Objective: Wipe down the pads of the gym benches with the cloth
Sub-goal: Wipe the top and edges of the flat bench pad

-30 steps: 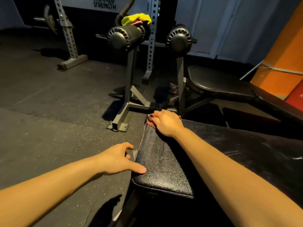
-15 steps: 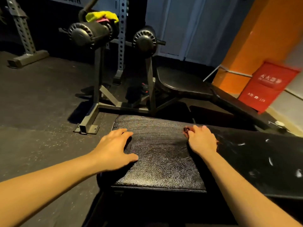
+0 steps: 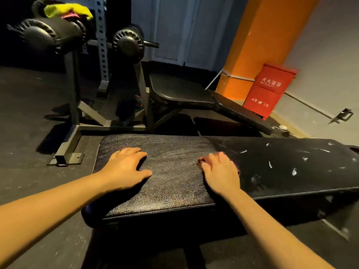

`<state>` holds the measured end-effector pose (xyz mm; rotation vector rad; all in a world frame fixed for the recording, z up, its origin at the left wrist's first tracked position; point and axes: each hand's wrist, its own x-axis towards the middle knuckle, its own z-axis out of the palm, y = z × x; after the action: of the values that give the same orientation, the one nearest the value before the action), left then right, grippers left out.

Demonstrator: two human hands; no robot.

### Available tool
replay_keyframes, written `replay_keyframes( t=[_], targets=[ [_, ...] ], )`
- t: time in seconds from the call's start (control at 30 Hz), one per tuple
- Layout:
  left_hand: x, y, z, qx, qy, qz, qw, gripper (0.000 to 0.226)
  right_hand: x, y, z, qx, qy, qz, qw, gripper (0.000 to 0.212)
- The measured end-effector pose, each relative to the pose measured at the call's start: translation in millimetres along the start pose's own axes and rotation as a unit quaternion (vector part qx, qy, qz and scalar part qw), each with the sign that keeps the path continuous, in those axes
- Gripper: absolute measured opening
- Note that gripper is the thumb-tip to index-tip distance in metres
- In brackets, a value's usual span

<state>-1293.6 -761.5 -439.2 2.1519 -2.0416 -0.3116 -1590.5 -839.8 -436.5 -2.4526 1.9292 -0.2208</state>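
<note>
Dark rubber floor [image 3: 29, 113] runs under a black bench whose seat pad [image 3: 171, 191] fills the near middle of the head view. Its leather is cracked and grainy. To the right it meets the long back pad [image 3: 291, 162], which is smoother and dotted with white flecks.

The left hand [image 3: 126, 167] rests palm down on the left part of the seat pad, fingers spread and lightly bent, thumb out to the side, holding nothing. The right hand [image 3: 219, 171] lies near the seam between the two pads, fingers close together and fairly straight, pressing the cloth [image 3: 201, 161] flat against the leather. The cloth is reddish and almost wholly covered; only small bits show at the fingertips and by the little-finger side. This hand is slightly blurred.

Beyond the bench stands a second bench [image 3: 180, 90] with two black rollers [image 3: 44, 33] on a grey frame. A yellow rag [image 3: 68, 9] lies on top of the left roller. Farther right, an orange pillar [image 3: 262, 45] rises beside a red box [image 3: 270, 88] leaning at the wall.
</note>
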Motion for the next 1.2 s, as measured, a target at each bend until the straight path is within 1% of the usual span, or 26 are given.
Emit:
replay_keyframes(
  t=[0.07, 0.13, 0.2, 0.27, 0.3, 0.37, 0.47, 0.53, 0.6, 0.67, 0.7, 0.73, 0.77, 0.8, 0.83, 0.87, 0.9, 0.93, 0.97, 1.0, 1.03, 1.07, 1.1, 1.13, 1.17, 1.2],
  targets=[
    [5, 6, -3, -0.018, 0.015, 0.0, 1.0, 0.067, -31, -52, 13, 0.038, 0.025, -0.063, 0.997, 0.057],
    [9, 11, -7, -0.034, 0.03, 0.001, 0.999, 0.057, -62, -92, 23, 0.068, 0.018, -0.156, 0.985, 0.068],
    [11, 20, -11, -0.04, 0.03, 0.006, 0.999, 0.055, -79, -102, 21, 0.066, -0.008, -0.2, 0.977, 0.071],
    [12, 35, -13, -0.047, 0.028, 0.029, 0.998, 0.059, -84, -83, 17, 0.048, -0.005, -0.203, 0.978, 0.066],
    [12, 44, -13, -0.051, 0.026, 0.047, 0.997, 0.062, -83, -66, 15, 0.042, 0.003, -0.19, 0.981, 0.064],
    [12, 66, -8, -0.047, 0.01, 0.095, 0.994, 0.066, -76, -23, 12, 0.04, 0.016, -0.139, 0.989, 0.058],
    [13, 92, 14, -0.005, -0.01, 0.16, 0.987, 0.072, -58, 69, 8, 0.015, 0.041, -0.063, 0.997, 0.043],
    [16, 104, 26, 0.01, 0.003, 0.189, 0.982, 0.073, -43, 141, 1, 0.005, 0.056, -0.016, 0.998, 0.036],
    [22, 113, 33, -0.005, 0.019, 0.197, 0.98, 0.072, -20, 212, -12, -0.012, 0.042, 0.058, 0.997, 0.036],
    [31, 124, 37, -0.029, 0.019, 0.19, 0.981, 0.073, 11, 265, -25, -0.019, 0.013, 0.175, 0.984, 0.041],
    [35, 129, 38, -0.038, 0.018, 0.184, 0.982, 0.073, 25, 272, -29, -0.022, 0.002, 0.22, 0.975, 0.043],
    [40, 134, 38, -0.044, 0.02, 0.175, 0.983, 0.072, 37, 261, -30, -0.025, 0.004, 0.232, 0.972, 0.044],
    [45, 139, 36, -0.047, 0.024, 0.164, 0.985, 0.07, 46, 237, -27, -0.025, 0.014, 0.206, 0.978, 0.042],
    [50, 144, 34, -0.049, 0.032, 0.15, 0.987, 0.068, 52, 203, -21, -0.025, 0.024, 0.15, 0.988, 0.039],
    [55, 150, 31, -0.052, 0.047, 0.134, 0.989, 0.063, 52, 162, -9, -0.021, 0.041, 0.061, 0.997, 0.036],
    [60, 155, 27, -0.056, 0.064, 0.115, 0.99, 0.058, 47, 118, 2, -0.023, 0.048, -0.041, 0.998, 0.034],
    [64, 160, 25, -0.065, 0.079, 0.093, 0.99, 0.053, 35, 78, 12, -0.021, 0.041, -0.14, 0.989, 0.035],
    [68, 162, 23, -0.078, 0.092, 0.07, 0.99, 0.05, 23, 53, 19, 0.002, 0.007, -0.214, 0.977, 0.039],
    [71, 164, 22, -0.09, 0.103, 0.05, 0.989, 0.049, 14, 44, 21, 0.036, -0.037, -0.248, 0.967, 0.047],
    [73, 166, 22, -0.093, 0.109, 0.038, 0.989, 0.048, 13, 51, 17, 0.062, -0.056, -0.256, 0.963, 0.054],
    [74, 168, 23, -0.088, 0.11, 0.036, 0.989, 0.048, 16, 74, 10, 0.063, -0.057, -0.257, 0.963, 0.055],
    [76, 172, 25, -0.076, 0.107, 0.039, 0.991, 0.049, 23, 104, 5, 0.046, -0.039, -0.251, 0.966, 0.052],
    [78, 176, 27, -0.063, 0.099, 0.043, 0.992, 0.053, 34, 142, -2, 0.042, -0.028, -0.225, 0.973, 0.045],
    [80, 181, 28, -0.052, 0.089, 0.045, 0.994, 0.057, 48, 183, -10, 0.027, -0.022, -0.176, 0.984, 0.039],
    [81, 187, 30, -0.043, 0.081, 0.045, 0.995, 0.06, 63, 226, -17, 0.008, -0.027, -0.109, 0.994, 0.036],
    [82, 193, 32, -0.034, 0.075, 0.041, 0.996, 0.063, 75, 264, -24, -0.016, -0.042, -0.036, 0.998, 0.037]
  ],
)
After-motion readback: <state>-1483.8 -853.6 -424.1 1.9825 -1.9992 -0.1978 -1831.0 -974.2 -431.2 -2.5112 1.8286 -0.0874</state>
